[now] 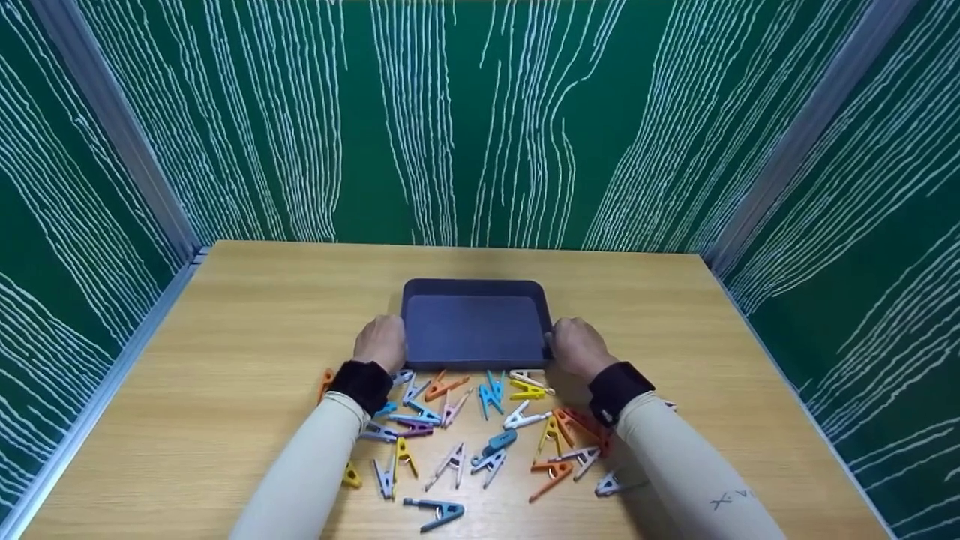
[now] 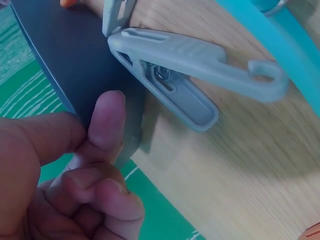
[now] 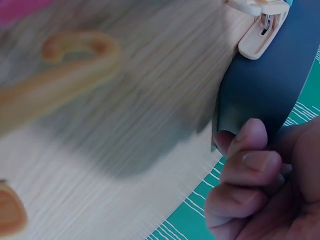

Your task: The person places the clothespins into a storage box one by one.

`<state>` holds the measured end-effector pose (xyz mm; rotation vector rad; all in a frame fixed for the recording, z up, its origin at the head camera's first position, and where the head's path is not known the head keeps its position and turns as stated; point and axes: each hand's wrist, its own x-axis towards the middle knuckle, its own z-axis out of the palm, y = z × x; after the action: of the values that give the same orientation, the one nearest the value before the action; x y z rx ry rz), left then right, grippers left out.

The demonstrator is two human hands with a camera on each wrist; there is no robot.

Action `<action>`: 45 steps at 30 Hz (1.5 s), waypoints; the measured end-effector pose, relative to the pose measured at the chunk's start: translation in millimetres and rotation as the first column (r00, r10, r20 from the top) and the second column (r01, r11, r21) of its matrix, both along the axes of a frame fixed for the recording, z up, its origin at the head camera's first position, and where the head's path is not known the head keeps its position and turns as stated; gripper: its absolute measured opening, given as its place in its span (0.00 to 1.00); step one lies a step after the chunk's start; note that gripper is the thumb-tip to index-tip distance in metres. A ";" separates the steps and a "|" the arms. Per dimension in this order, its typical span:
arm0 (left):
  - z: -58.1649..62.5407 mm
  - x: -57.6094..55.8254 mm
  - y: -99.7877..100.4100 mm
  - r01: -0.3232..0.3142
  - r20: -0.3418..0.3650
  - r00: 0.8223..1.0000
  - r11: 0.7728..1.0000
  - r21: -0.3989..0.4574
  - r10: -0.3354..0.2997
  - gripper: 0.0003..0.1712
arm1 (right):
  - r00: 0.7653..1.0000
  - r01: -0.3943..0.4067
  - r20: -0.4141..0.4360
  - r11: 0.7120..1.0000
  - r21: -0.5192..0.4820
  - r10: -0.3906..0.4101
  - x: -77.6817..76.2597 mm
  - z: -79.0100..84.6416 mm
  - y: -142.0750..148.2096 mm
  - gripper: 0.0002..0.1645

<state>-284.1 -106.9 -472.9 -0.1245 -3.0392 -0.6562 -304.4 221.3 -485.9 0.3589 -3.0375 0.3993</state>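
Observation:
A dark grey rectangular tray [image 1: 477, 330] lies on the wooden table with nothing in it. My left hand [image 1: 381, 343] grips its left side, and my right hand [image 1: 580, 346] holds the opposite side. The left wrist view shows thumb and index finger pinching the tray wall [image 2: 60, 42], beside a grey-blue clothes peg [image 2: 172, 55]. From the right wrist, curled fingers [image 3: 245, 170] are seen at the tray's corner, and a cream peg [image 3: 257, 42] lies against the tray's outer wall.
Several coloured clothes pegs lie scattered between my forearms, among them a teal peg [image 1: 436, 513], a yellow peg [image 1: 529, 390] and an orange peg [image 1: 553, 475]. Green walls [image 1: 517, 150] with white lines enclose the table [image 1: 247, 330] at the back and sides.

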 end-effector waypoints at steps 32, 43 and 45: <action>-1.0 -12.2 -0.3 -0.054 0.128 0.990 0.999 0.008 0.052 0.13 | 0.979 0.136 0.181 0.961 -0.242 -0.093 27.9 17.5 30.1 0.24; 1.9 -12.1 2.6 -0.058 0.079 0.995 0.998 -0.030 0.060 0.10 | 0.987 0.160 0.061 0.954 -0.255 -0.149 64.3 24.8 71.0 0.22; 2.0 -11.8 3.6 -0.055 0.076 0.995 0.998 -0.035 0.057 0.09 | 0.985 0.172 0.062 0.954 -0.245 -0.161 70.9 25.8 79.9 0.21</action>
<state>-295.9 -103.3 -470.9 -0.0153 -3.1150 -0.6209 -233.6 301.2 -460.1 0.0795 -2.9744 0.7748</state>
